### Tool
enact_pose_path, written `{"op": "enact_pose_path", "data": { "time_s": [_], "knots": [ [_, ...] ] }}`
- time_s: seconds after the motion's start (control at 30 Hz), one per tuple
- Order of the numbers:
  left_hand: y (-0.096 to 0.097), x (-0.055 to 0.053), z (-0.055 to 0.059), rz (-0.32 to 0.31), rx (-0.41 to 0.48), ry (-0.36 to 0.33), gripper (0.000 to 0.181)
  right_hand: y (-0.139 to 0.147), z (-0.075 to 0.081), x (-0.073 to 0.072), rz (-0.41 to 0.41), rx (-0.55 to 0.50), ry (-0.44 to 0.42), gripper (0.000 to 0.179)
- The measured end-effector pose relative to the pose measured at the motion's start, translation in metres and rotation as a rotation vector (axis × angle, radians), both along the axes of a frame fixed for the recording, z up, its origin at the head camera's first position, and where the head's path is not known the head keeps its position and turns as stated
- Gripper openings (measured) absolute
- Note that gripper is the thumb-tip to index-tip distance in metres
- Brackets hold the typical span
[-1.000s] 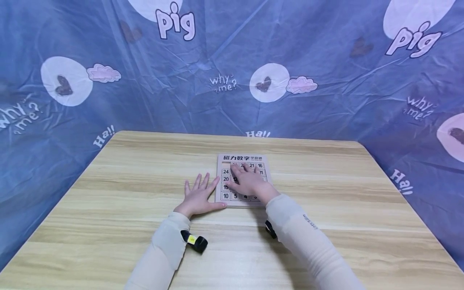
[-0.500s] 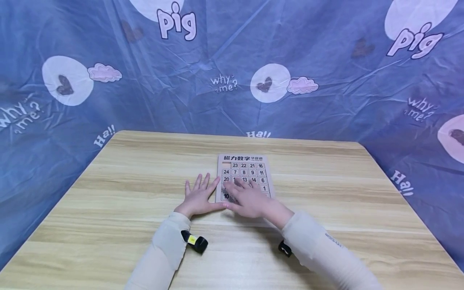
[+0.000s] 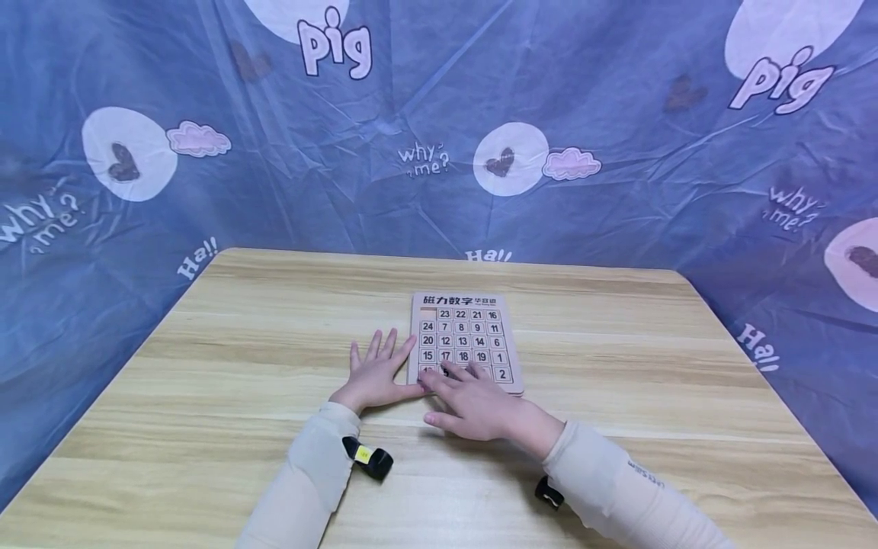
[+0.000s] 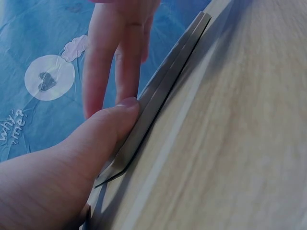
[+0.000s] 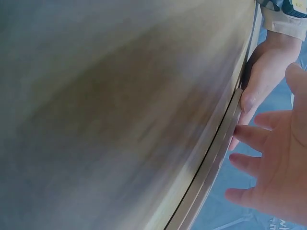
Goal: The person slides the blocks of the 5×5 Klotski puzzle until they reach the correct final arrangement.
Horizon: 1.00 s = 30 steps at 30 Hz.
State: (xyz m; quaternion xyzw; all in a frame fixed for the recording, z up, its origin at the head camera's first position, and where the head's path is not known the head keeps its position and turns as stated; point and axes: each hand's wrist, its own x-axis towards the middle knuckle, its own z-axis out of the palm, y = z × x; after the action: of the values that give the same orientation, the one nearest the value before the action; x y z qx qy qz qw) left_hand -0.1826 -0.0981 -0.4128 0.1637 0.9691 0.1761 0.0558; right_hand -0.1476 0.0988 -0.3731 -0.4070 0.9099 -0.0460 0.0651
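A number slide puzzle board (image 3: 479,341), with rows of numbered square tiles under a printed Chinese heading, lies flat on the table. Its top-left slot shows bare wood. My left hand (image 3: 376,375) is spread on the table at the board's left side, index fingertip by the left edge and thumb at the near-left corner. In the left wrist view that thumb (image 4: 108,122) touches the board's side (image 4: 165,79). My right hand (image 3: 480,404) is over the near edge, its extended fingers covering part of the bottom row. The right wrist view shows its fingers (image 5: 247,165) spread apart, gripping nothing.
The wood-grain table (image 3: 274,305) stretches out around the board on every side. Behind it hangs a blue printed cloth (image 3: 439,91), which also wraps both sides. Black wrist cameras (image 3: 370,460) sit on both sleeves.
My right hand has drawn back from the upper rows to the near edge, uncovering most tiles. The left hand and the board stay where they were.
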Motion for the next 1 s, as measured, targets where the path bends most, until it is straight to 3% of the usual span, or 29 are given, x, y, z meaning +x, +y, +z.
{"op": "enact_pose_path", "data": {
  "time_s": [1.0],
  "knots": [
    [0.000,0.001,0.000,-0.017,-0.002,0.014,0.090,-0.004,-0.002,-0.017,-0.089,0.025,-0.007,0.066]
  ]
}}
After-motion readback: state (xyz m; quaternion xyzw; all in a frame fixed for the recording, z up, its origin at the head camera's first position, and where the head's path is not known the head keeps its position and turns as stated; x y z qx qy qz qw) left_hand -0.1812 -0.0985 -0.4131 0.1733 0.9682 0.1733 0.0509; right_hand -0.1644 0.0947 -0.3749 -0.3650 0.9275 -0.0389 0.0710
